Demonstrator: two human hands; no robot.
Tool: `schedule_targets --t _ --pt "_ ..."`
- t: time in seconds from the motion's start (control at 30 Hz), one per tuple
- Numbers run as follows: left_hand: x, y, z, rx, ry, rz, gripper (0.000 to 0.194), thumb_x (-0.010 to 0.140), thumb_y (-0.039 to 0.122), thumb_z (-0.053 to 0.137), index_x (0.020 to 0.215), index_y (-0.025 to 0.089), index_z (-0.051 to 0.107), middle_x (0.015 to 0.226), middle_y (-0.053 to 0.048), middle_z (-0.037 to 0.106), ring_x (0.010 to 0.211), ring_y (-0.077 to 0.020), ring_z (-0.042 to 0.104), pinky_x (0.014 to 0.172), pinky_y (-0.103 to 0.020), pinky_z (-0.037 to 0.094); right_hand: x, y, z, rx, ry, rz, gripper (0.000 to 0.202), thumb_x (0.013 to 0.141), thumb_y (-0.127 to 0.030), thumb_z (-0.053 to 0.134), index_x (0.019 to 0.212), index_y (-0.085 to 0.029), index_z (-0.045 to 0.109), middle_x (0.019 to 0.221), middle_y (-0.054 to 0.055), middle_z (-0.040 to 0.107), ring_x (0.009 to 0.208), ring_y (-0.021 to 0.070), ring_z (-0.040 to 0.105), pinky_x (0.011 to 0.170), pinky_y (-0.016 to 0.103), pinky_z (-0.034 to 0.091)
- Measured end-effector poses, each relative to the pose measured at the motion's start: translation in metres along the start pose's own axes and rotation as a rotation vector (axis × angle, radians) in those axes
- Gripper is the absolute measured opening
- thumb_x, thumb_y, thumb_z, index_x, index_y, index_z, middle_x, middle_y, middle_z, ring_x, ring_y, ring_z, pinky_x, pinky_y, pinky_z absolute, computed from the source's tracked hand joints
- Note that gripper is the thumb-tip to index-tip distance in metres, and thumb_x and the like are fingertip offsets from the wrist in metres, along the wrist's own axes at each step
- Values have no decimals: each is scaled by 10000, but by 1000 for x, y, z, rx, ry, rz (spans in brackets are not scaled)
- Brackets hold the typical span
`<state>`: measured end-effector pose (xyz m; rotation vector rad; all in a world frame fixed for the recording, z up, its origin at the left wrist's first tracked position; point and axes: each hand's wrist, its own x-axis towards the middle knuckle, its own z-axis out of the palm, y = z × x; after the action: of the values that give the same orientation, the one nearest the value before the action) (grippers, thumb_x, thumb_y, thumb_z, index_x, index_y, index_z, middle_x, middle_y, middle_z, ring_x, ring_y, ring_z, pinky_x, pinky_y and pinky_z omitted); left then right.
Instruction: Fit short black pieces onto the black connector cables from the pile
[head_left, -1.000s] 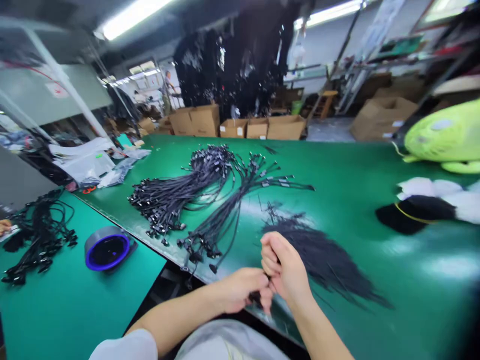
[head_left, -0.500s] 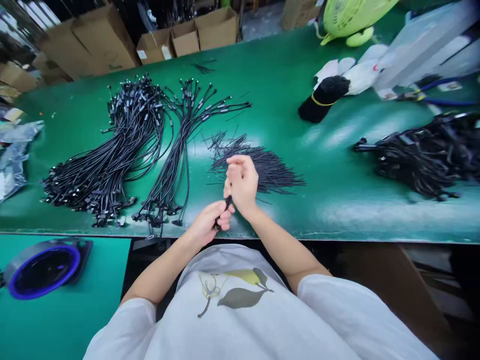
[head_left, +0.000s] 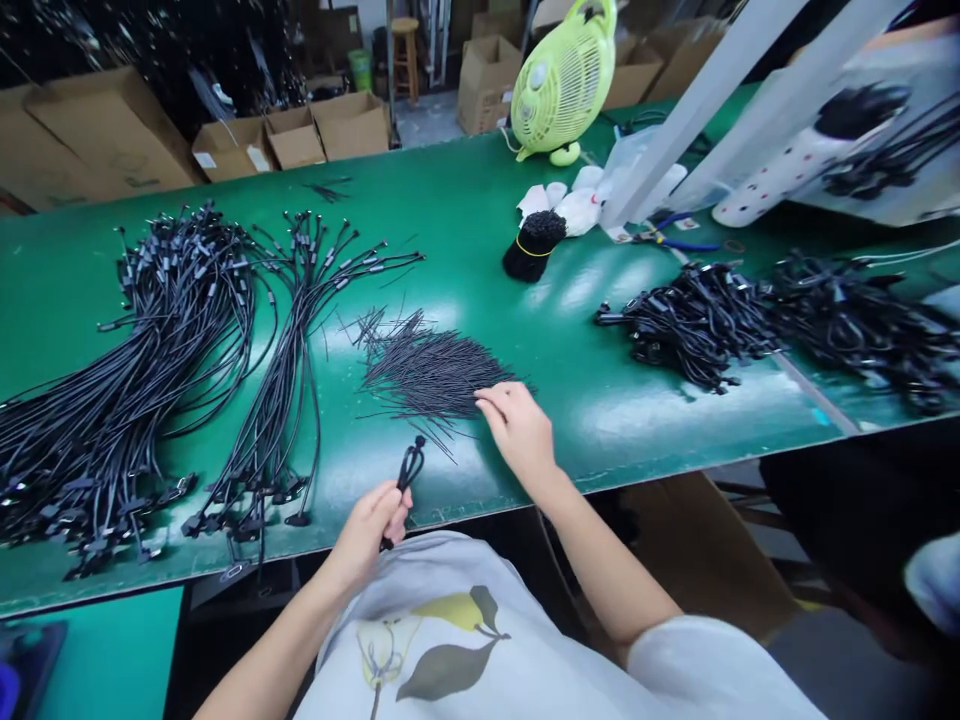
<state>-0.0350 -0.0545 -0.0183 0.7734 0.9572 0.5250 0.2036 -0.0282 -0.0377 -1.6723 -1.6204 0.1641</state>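
Note:
My left hand is closed around a folded black cable, whose looped end sticks up above the fingers near the table's front edge. Thin black twist ties lie in a loose pile in the middle of the green table. At the right edge of that pile, my right hand has its thumb and forefinger pinched on the end of a twist tie; the other fingers are curled. Left of the pile, straight black cables with plugs lie in a small bunch and a larger bunch.
Bundled black cables are heaped on the right. Farther back stand a yellow-banded black bundle, a green fan, blue-handled pliers and white posts. Cardboard boxes sit beyond the far edge.
My hands have come apart. The right has moved away to the right edge of the twist-tie pile, while the left keeps the folded cable, now plainly showing. The view has turned right.

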Motion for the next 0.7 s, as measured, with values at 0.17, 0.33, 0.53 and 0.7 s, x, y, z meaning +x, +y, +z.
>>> schedule_targets --t 0.17,0.33,0.53,0.7 --pt "13 18 14 -59 -8 52 421 763 498 695 867 101 604 577 76 354 482 -36 247 468 -195 239 6 44 -7 -366 -117 -16 226 935 -209 460 917 -152 677 1020 128 615 884 231 539 771 360 407" --pt "17 25 28 -140 14 85 462 744 497 718 965 123 560 580 87 381 459 -28 245 450 -185 223 6 21 -14 -332 -7 -1 253 964 -261 429 948 -163 662 927 116 612 832 229 527 761 360 394" --pt "16 24 28 -184 8 143 617 783 458 691 1261 149 451 588 98 396 452 -39 254 456 -182 234 -5 -35 8 195 -223 -3 201 951 -270 461 906 -186 638 902 78 650 831 208 577 764 335 440" --pt "20 16 6 -24 127 333 505 845 474 600 1191 106 596 597 68 387 486 -64 300 495 -210 291 -18 -69 31 562 -419 37 144 906 -272 541 873 -190 654 815 35 620 700 154 577 624 273 464"
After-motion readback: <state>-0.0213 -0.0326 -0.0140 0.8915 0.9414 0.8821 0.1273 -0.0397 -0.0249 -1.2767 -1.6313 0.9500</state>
